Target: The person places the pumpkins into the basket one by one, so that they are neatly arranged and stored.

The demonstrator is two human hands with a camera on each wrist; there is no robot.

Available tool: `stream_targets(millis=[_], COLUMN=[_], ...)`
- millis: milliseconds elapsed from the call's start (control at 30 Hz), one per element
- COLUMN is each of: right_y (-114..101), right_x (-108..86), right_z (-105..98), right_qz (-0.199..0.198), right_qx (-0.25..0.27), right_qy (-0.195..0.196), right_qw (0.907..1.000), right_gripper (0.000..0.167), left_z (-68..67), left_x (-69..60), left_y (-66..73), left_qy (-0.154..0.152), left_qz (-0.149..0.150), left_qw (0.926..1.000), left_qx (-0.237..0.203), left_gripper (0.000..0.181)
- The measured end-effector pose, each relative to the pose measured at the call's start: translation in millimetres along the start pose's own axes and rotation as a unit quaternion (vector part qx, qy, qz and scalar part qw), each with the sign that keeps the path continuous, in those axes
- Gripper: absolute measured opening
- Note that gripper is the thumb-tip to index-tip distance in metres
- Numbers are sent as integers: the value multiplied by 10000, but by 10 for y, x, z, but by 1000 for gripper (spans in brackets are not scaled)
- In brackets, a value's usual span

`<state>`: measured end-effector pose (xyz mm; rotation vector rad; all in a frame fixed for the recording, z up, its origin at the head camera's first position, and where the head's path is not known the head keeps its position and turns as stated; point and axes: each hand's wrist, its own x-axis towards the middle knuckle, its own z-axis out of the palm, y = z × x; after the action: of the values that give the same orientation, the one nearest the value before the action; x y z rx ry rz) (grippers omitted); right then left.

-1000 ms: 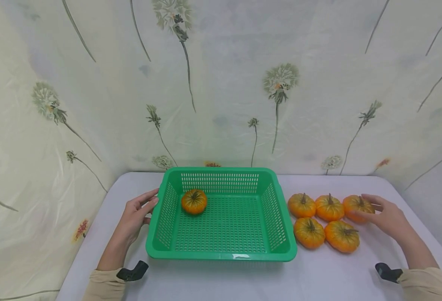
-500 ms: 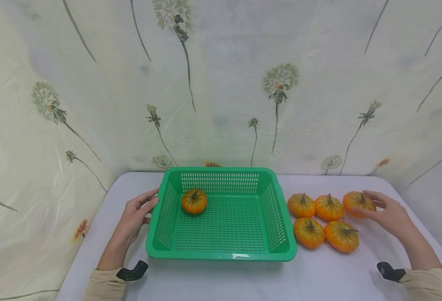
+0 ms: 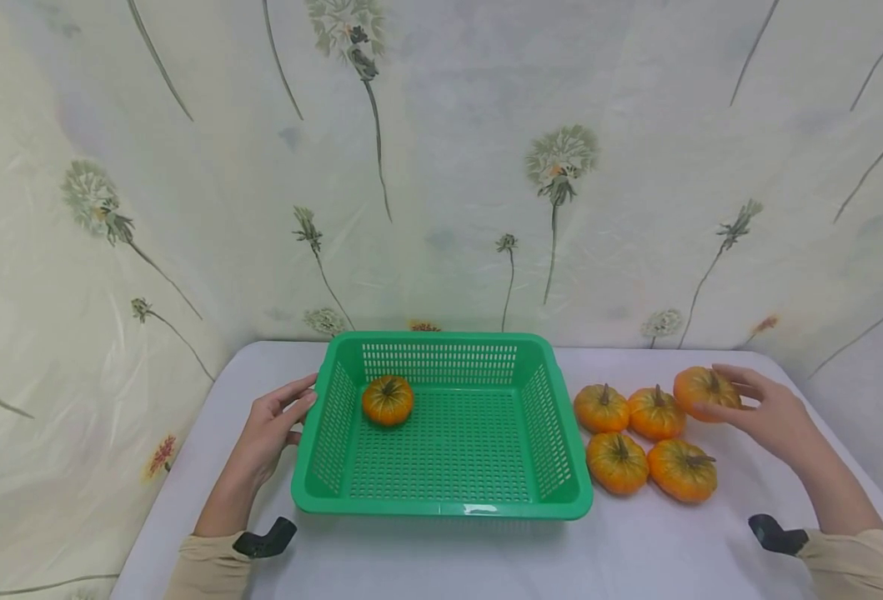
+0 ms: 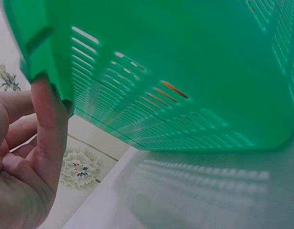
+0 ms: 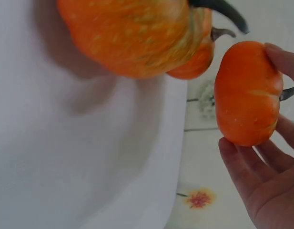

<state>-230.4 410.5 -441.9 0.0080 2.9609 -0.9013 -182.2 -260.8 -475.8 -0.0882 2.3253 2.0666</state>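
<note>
My right hand [image 3: 771, 412] grips an orange pumpkin [image 3: 702, 393] between thumb and fingers; the right wrist view shows this pumpkin [image 5: 248, 95] raised off the table in the hand [image 5: 275, 186]. Several other pumpkins [image 3: 657, 413] lie grouped to the left of it. At the left rim of the green basket [image 3: 441, 509], my left hand [image 3: 264, 429] holds on with its fingertips, and the left wrist view has the fingers [image 4: 49, 114] curled at the rim. One pumpkin [image 3: 388, 401] sits inside the basket, towards its back left corner.
The basket stands on a white-covered table [image 3: 441, 558]. A pumpkin [image 3: 617, 463] lies close beside the basket's right wall, near another [image 3: 683, 471]. Behind the table hangs a pale curtain [image 3: 441, 167] with a dandelion print.
The pumpkin in my right hand has risen from the table and moved slightly to the left, with the hand. My left hand and the basket have stayed in place.
</note>
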Motion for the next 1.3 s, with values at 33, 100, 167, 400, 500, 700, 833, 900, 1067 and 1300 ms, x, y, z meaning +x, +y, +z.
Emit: stream_targets(millis=[33, 100, 167, 400, 500, 700, 833, 900, 1067, 1300], right_y=[-32, -99, -170, -463, -585, -798, -921, -979, -1114, -1287], right_x=[-2, -2, -2, -18, -36, -60, -56, -53, -32, 15], right_z=[-3, -11, -18, -38, -35, -13, 10, 26, 72, 166], right_qz=[-34, -101, -161, -562, -797, -1108, -1175, -1227, -1411, -1690], right_qx=[-10, -8, -12, 124, 118, 81, 157, 186, 258, 327], right_qy=[6, -10, -42, -198, -174, -245, -426, -492, -597, -667], right_qw=[10000, 9999, 9999, 9981, 9966, 9935, 9920, 9910, 9879, 9828], right_gripper=[92, 91, 91, 88, 84, 81, 82, 82, 79, 75], left_z=[0, 1, 1, 5, 9, 9, 5, 5, 1, -5], left_x=[1, 2, 3, 11, 10, 11, 16, 17, 16, 9], left_y=[0, -2, -4, -8, -4, -3, -9, -11, -15, -21], left_qy=[3, 12, 14, -10, -7, -13, -28, -29, -29, -69], left_qz=[-3, -3, 12, 75, 56, 66, 100, 104, 110, 175], left_qw=[10000, 10000, 10000, 10000, 10000, 10000, 9999, 9999, 9999, 9998], left_qx=[-2, -5, 9, -2, 2, 0, -20, -23, -5, -79], left_gripper=[50, 50, 50, 50, 50, 50, 50, 50, 50, 51])
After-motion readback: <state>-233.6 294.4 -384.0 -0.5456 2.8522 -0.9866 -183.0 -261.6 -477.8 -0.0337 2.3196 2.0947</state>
